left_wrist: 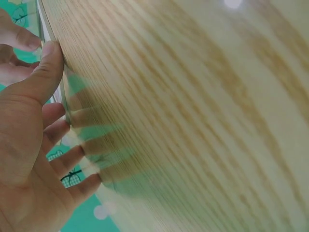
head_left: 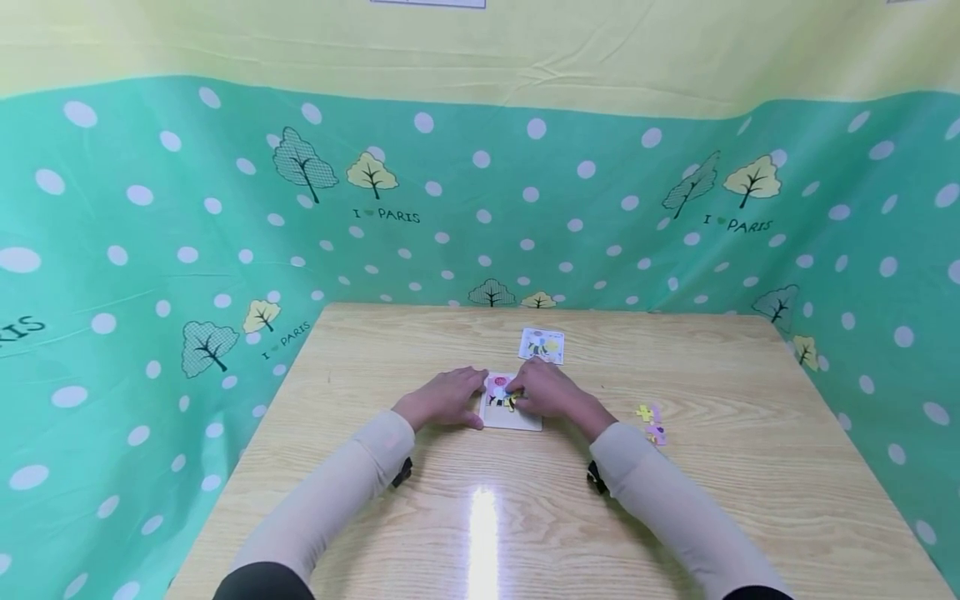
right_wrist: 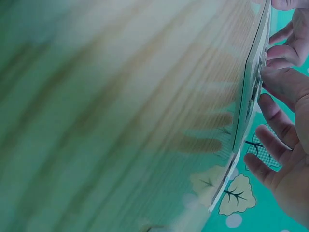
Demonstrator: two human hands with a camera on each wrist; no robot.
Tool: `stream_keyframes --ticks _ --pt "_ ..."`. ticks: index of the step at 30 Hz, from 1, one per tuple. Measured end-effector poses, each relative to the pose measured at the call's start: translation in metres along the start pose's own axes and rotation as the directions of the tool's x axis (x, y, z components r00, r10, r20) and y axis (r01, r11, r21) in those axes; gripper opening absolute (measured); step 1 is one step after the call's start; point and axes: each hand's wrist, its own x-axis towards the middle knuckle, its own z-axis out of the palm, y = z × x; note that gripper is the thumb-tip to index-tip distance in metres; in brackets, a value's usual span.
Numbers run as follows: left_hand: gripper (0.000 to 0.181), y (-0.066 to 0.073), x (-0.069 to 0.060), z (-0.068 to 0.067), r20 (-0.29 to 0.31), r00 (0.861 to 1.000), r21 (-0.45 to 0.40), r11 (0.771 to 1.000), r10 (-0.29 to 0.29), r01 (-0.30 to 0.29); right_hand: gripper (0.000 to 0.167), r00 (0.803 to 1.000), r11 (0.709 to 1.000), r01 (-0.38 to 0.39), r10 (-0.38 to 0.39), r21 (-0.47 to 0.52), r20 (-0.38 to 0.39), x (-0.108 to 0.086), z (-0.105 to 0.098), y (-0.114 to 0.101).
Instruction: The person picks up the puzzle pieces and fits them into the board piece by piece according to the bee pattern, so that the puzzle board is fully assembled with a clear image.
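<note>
- A left hand braced the puzzle board on the table from nine o'clock, its grip spread wide along the edge, seemingly to prevent sliding.
- A right hand covered the board's two o'clock, masking part of the picture; whether its grip pinched a piece could not be told.
- Loose pieces lay at three o'clock, likely for easy reach; a printed card, lettering illegible, at one.

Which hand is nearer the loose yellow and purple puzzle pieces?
Right. The right hand, at the white square puzzle board, is left of the yellow and purple puzzle pieces; the left hand is farther left, at the board's left edge.
</note>
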Motion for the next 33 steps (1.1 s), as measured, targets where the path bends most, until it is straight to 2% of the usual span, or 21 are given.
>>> stream_keyframes --ticks 12,19,24,26,31,33 --pt "0.097 -0.002 0.001 0.001 -0.020 1.000 -0.008 1.000 0.015 -0.015 0.026 0.999 0.999 0.030 -0.029 -0.042 0.029 0.007 0.002 -0.002" --pt "0.096 -0.002 0.002 0.002 -0.019 1.000 -0.015 1.000 0.013 -0.013 0.031 1.000 1.000 0.001 -0.001 0.012 0.031 0.010 0.003 -0.003" --pt "0.097 -0.003 0.002 0.003 -0.019 1.000 -0.014 1.000 0.011 -0.012 0.023 0.998 0.999 0.028 -0.029 0.018 0.056 0.009 0.000 -0.003" --pt "0.098 -0.003 0.002 0.003 -0.019 1.000 -0.010 1.000 0.010 -0.010 0.013 0.997 0.999 0.049 -0.050 0.008 0.064 0.008 -0.002 -0.003" --pt "0.099 -0.003 0.002 0.003 -0.016 1.000 -0.002 1.000 0.009 -0.009 0.019 0.999 0.998 0.017 -0.020 0.066 0.043 -0.003 -0.010 -0.002" --pt "0.098 -0.003 0.002 0.002 -0.015 1.000 -0.006 1.000 0.007 -0.007 0.030 0.999 0.995 -0.016 0.013 0.098 0.033 -0.007 -0.013 0.001"
